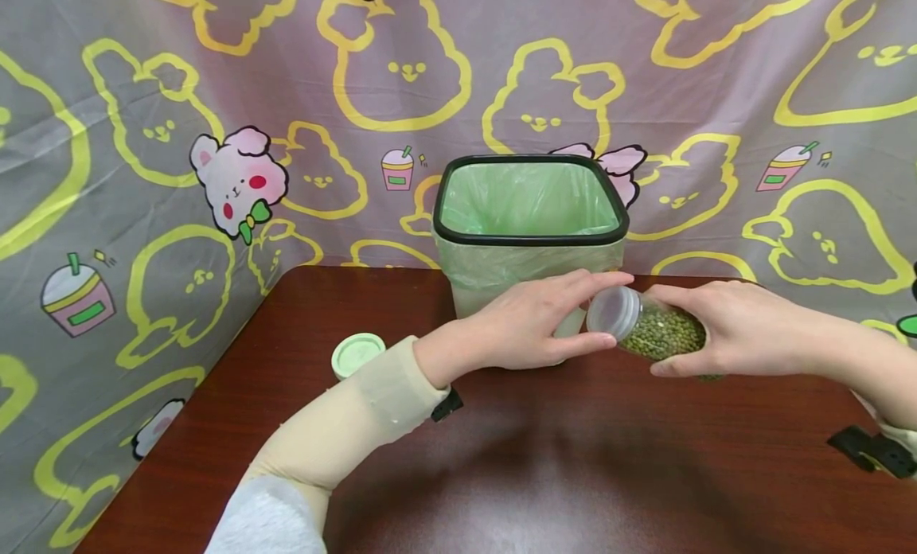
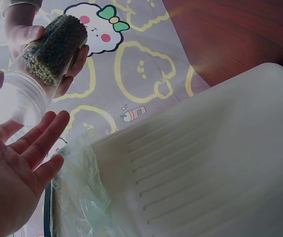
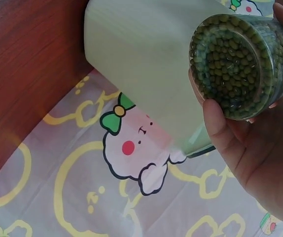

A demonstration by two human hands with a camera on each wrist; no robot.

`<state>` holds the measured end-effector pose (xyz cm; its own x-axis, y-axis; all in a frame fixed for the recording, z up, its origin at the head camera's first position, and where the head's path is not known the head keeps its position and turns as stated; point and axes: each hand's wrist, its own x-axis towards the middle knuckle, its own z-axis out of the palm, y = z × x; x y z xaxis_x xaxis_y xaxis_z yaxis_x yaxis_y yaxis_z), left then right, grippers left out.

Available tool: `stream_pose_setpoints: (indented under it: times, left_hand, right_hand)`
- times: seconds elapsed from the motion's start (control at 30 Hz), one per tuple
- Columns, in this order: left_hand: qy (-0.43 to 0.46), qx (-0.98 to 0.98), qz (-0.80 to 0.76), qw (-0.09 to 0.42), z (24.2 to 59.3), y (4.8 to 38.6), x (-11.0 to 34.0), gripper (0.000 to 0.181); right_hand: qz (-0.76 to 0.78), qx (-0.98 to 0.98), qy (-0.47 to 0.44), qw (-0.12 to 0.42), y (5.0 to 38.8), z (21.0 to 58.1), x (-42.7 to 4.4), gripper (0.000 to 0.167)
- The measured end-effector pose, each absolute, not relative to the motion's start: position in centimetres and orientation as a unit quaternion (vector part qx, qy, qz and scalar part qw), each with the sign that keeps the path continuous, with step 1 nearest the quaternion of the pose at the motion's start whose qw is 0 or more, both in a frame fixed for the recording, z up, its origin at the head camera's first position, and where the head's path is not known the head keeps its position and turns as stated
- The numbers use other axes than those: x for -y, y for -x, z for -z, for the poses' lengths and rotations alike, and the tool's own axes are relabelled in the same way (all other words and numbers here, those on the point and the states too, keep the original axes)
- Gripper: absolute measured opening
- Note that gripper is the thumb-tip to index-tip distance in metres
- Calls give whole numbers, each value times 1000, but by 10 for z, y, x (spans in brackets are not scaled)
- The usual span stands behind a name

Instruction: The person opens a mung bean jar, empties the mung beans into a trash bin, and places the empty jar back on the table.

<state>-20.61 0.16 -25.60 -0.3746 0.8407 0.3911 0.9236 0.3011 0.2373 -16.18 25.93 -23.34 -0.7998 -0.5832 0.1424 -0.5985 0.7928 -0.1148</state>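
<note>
A clear jar of green mung beans [image 1: 662, 331] lies tilted in the air in front of the bin, its translucent screw lid [image 1: 614, 312] facing left. My right hand [image 1: 745, 327] grips the jar round its body near the base; in the right wrist view the bean-filled bottom [image 3: 232, 66] faces the camera. My left hand [image 1: 526, 319] is at the lid end, with thumb and fingers spread and nearly straight on either side of the lid. In the left wrist view, the left palm [image 2: 11, 177] is bare, and whether the fingertips touch the lid I cannot tell.
A pale bin [image 1: 462, 299] with a black rim and a green plastic liner stands behind the hands, near the back of the dark red wooden table [image 1: 501, 458]. A small light green round container [image 1: 358, 353] is beside the left forearm. Patterned cloth [image 1: 286, 84] hangs behind.
</note>
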Motion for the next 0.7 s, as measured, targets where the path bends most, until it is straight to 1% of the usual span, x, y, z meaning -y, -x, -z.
stream_pose_setpoints:
  times: [0.07, 0.33, 0.57, 0.7]
  left_hand:
    - [551, 801, 215, 98, 256, 206, -2, 61]
    - [554, 799, 201, 120, 257, 205, -4, 57]
    - [523, 815, 226, 100, 257, 205, -4, 56]
    - [516, 822, 222, 98, 257, 204, -5, 57]
  right_hand:
    - [-77, 945, -313, 49, 161, 232, -259, 60]
    - [-73, 944, -315, 58, 161, 231, -258, 60]
    - [-69, 944, -316, 68, 162, 230, -256, 59]
    - [-65, 945, -314, 70, 162, 230, -256, 58]
